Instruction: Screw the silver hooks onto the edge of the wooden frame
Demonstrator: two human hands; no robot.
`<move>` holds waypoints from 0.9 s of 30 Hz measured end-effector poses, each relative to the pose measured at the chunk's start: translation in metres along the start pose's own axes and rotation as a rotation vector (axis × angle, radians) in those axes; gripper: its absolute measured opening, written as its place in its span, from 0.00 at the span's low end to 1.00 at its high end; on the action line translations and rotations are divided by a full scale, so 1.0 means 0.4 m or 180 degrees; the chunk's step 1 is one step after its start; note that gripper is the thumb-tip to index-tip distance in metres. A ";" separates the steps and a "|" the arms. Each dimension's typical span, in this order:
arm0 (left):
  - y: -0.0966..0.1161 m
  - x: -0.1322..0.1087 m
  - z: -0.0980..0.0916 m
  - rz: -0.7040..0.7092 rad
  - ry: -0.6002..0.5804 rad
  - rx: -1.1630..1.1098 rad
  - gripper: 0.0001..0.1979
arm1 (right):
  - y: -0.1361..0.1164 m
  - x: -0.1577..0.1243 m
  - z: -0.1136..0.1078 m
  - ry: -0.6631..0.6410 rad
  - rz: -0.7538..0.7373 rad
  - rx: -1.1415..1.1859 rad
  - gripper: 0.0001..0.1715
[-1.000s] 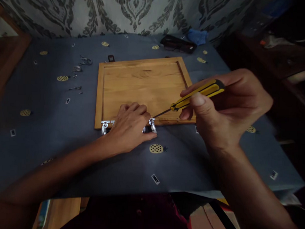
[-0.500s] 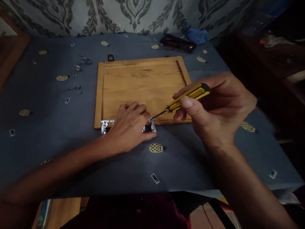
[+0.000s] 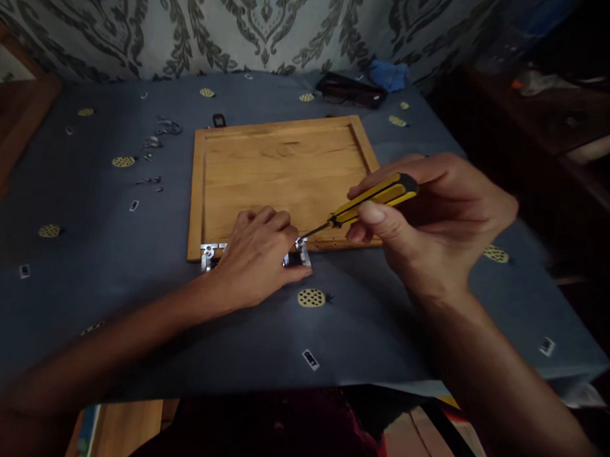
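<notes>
One screwdriver (image 3: 352,210) at panel's (image 3: 287,166) near-edge hinge (image 3: 304,254), tablecloth (image 3: 369,339) all around

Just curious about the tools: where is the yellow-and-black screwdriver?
Right of centre in the head view: the right hand holds the screwdriver, its tip at the metal fitting beside the left hand.

Dim light fades into dark, blurred edges.

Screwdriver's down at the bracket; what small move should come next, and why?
Probably raise the screwdriver's handle slightly with the right hand: its shaft slants in, the tip appearing to meet the metal bracket on the wooden panel's near edge. The left hand lies beside that spot.
</notes>
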State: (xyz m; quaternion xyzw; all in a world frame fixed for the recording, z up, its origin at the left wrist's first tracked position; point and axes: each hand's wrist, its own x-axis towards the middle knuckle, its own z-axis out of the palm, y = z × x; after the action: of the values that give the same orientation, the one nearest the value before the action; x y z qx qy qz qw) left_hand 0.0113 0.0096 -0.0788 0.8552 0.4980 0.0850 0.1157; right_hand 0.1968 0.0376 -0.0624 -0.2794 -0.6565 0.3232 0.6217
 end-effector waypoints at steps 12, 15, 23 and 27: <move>-0.001 0.000 0.004 0.0026 0.0072 -0.0007 0.17 | 0.002 -0.007 0.002 0.0099 0.0279 -0.0145 0.10; -0.001 -0.001 0.005 0.0033 0.0080 0.0002 0.17 | -0.002 -0.009 0.005 0.0072 0.0391 -0.0105 0.09; 0.001 0.002 0.001 0.0020 0.0004 0.0010 0.17 | -0.006 -0.006 0.009 0.0030 0.0435 -0.0124 0.10; 0.003 0.003 -0.001 -0.0002 -0.0028 0.0009 0.17 | 0.001 -0.004 -0.004 -0.0101 0.0385 -0.0064 0.11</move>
State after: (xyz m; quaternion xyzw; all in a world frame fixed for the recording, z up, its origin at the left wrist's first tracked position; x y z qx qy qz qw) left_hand 0.0126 0.0101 -0.0779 0.8556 0.4978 0.0805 0.1167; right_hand 0.1984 0.0367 -0.0638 -0.3196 -0.6513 0.3581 0.5877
